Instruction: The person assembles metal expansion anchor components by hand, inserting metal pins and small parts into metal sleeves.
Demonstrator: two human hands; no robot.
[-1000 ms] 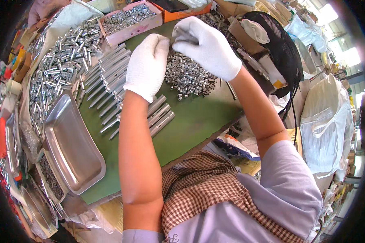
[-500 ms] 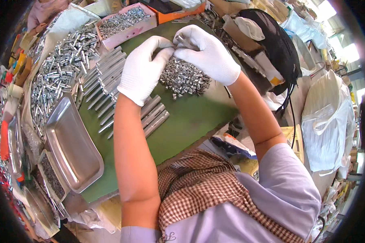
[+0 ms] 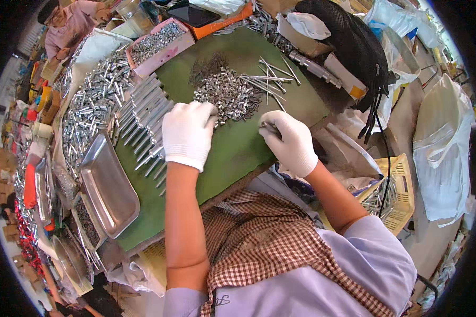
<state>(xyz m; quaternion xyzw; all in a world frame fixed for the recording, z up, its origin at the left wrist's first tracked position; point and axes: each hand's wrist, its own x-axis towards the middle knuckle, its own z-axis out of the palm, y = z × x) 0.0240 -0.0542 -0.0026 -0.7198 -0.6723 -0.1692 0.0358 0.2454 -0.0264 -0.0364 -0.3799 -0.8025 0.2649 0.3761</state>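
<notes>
This looks like a workshop for small metal hardware; the counter (image 3: 238,150) has a worn green top carrying a heap of small silvery parts (image 3: 230,95), loose thin rods (image 3: 269,79) and a row of metal tubes (image 3: 145,108); a larger pile of metal pieces (image 3: 92,100) spreads along its left side; a pink box (image 3: 169,54) holds more small parts, and a yellow crate (image 3: 403,214) beside the counter holds long metal pieces; a checked apron (image 3: 264,232) and another person (image 3: 69,29) beyond the pile suggest shared work.
</notes>
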